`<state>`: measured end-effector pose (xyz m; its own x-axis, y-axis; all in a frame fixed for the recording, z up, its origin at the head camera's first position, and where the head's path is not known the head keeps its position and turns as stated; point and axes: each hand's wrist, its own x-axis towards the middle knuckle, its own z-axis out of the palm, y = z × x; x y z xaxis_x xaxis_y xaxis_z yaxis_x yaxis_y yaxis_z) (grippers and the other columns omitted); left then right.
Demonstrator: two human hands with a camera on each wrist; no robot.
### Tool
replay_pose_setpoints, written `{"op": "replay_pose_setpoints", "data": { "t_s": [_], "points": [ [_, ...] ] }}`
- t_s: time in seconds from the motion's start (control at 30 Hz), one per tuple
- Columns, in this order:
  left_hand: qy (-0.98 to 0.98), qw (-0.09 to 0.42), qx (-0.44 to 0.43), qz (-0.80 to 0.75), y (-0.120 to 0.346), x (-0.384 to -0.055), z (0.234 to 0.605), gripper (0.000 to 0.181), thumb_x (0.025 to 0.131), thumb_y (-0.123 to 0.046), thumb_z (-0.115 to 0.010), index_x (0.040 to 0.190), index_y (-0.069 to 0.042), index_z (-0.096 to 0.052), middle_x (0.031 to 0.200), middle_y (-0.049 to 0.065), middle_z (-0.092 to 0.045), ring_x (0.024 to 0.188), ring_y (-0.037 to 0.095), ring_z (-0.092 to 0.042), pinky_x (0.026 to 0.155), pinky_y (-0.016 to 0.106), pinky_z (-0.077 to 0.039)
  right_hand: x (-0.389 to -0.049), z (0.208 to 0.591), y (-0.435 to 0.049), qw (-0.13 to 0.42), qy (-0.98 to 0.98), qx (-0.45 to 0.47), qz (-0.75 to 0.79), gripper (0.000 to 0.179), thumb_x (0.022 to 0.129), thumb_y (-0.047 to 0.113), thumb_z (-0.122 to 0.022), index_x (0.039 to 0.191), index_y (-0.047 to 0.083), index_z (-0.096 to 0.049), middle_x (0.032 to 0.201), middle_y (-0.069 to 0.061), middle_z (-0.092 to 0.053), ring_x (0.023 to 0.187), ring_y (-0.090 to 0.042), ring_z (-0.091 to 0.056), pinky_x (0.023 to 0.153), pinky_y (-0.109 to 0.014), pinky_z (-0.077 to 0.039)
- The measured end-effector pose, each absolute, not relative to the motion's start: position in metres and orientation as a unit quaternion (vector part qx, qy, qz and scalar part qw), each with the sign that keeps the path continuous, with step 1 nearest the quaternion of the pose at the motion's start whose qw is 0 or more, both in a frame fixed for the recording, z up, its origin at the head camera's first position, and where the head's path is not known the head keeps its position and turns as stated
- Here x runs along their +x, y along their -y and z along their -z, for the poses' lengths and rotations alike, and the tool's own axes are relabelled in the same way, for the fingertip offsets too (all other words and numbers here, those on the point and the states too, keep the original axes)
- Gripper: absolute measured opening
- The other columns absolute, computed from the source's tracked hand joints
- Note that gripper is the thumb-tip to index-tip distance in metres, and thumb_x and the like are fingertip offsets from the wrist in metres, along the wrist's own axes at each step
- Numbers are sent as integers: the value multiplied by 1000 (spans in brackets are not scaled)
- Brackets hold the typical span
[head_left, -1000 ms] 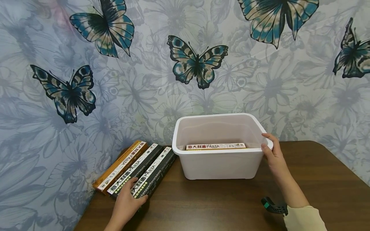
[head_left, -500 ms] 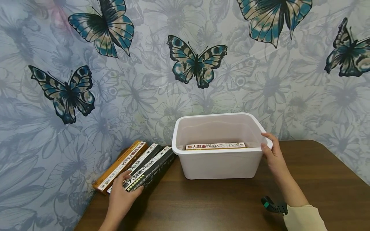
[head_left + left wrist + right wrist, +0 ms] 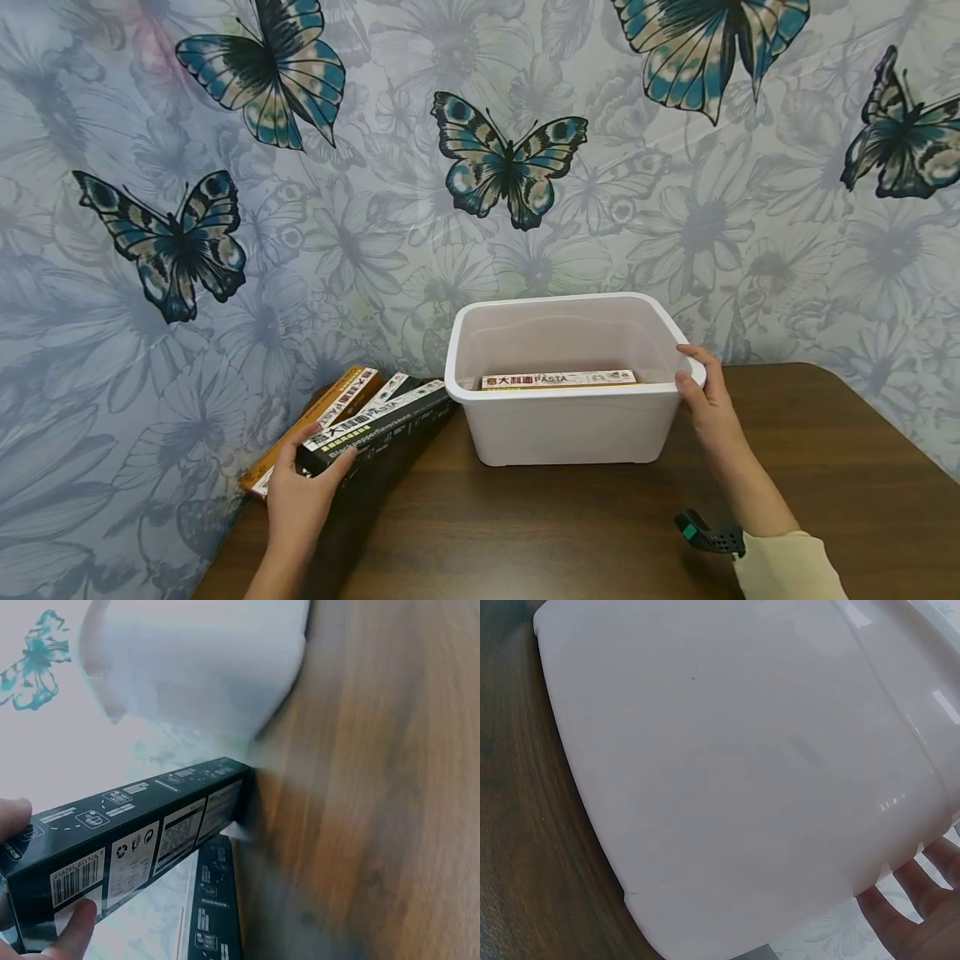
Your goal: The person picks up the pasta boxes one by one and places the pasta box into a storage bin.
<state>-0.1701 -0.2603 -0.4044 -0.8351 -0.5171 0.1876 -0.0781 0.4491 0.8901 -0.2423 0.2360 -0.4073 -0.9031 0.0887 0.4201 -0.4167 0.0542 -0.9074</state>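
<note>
My left hand grips the near end of a black pasta box, which is raised and tilted over the other boxes. In the left wrist view, fingers pinch the end of this black pasta box, beside its barcode. A second black pasta box lies beneath it, mostly covered in the head view. Farther left lies an orange pasta box. My right hand holds the right end of the rim of a white plastic bin. Inside the bin is a pasta box with a white and orange edge.
The bin and boxes stand on a brown wooden table, against a wall covering printed with butterflies and flowers. A dark band with a green mark is at the right wrist.
The left hand has lifted the near end of the rightmost black box and swung it up and left, across the other boxes. The right hand and the bin have stayed in place.
</note>
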Motion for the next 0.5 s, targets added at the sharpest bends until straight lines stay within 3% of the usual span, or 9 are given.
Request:
{"op": "replay_pose_setpoints", "data": {
  "t_s": [0.07,0.3,0.5],
  "points": [
    [814,231,190,498,258,-170,403,69,81,-42,-83,140,-24,-52,134,6,-54,86,7,-53,63,20,-48,-242,407,-236,186,703,115,-677,43,106,16,-41,149,19,-34,141,8,-33,117,-11,-39,84,-11,-41],
    [781,261,190,534,251,-173,401,63,80,-34,-85,136,-26,-56,122,-1,-58,80,2,-55,61,18,-49,-241,407,-238,177,711,116,-671,43,107,17,-40,150,20,-32,145,2,-29,117,-8,-39,85,-11,-40],
    [765,257,196,557,248,-174,398,67,81,-37,-83,141,-31,-52,119,-3,-56,69,6,-51,55,25,-46,-241,407,-238,175,716,115,-666,44,107,18,-39,150,21,-31,147,-1,-27,118,-9,-38,85,-12,-39]
  ]
}}
